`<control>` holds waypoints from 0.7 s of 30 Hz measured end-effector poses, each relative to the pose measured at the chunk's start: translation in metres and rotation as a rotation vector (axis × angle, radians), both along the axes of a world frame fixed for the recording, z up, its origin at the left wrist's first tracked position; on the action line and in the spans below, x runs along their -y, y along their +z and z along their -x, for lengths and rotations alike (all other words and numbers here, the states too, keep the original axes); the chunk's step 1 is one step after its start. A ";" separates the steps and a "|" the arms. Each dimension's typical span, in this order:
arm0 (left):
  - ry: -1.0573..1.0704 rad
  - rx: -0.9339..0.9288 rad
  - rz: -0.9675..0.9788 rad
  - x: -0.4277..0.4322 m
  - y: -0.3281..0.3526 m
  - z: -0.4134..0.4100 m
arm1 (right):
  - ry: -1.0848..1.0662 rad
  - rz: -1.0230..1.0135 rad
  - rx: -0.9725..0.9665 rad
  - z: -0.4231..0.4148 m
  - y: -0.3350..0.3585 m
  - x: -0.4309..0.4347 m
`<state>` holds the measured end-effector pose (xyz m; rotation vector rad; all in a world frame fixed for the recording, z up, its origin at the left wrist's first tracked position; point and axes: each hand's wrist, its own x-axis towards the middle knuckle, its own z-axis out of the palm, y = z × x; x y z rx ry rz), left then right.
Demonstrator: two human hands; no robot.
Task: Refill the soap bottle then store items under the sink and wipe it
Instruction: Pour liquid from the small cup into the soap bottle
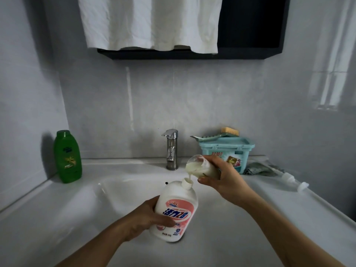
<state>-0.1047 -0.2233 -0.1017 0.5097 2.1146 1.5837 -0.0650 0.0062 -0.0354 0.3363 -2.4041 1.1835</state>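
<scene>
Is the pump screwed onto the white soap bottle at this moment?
No: the neck of the white soap bottle is open, taking creamy liquid from the clear container in the right hand.

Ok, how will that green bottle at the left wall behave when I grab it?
The green bottle looks like rigid, glossy plastic: probably stiff, possibly slick. It stands tall on a narrow base, so it may tip if pushed high. Weight unclear; it's opaque.

Chrome faucet (172,149) at back wall; white cloth (150,22) hangs over dark cabinet (250,22); brush (229,131) lies atop teal lidded box (225,149).
</scene>
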 end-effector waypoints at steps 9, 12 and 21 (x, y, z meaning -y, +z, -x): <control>0.002 -0.004 0.004 0.000 -0.001 0.001 | -0.005 -0.015 -0.006 -0.001 0.000 0.000; 0.005 -0.008 0.007 0.000 -0.001 0.001 | -0.010 -0.021 0.000 -0.001 0.001 0.000; 0.004 0.007 0.008 -0.001 0.002 -0.001 | -0.007 -0.025 0.001 0.000 0.000 -0.001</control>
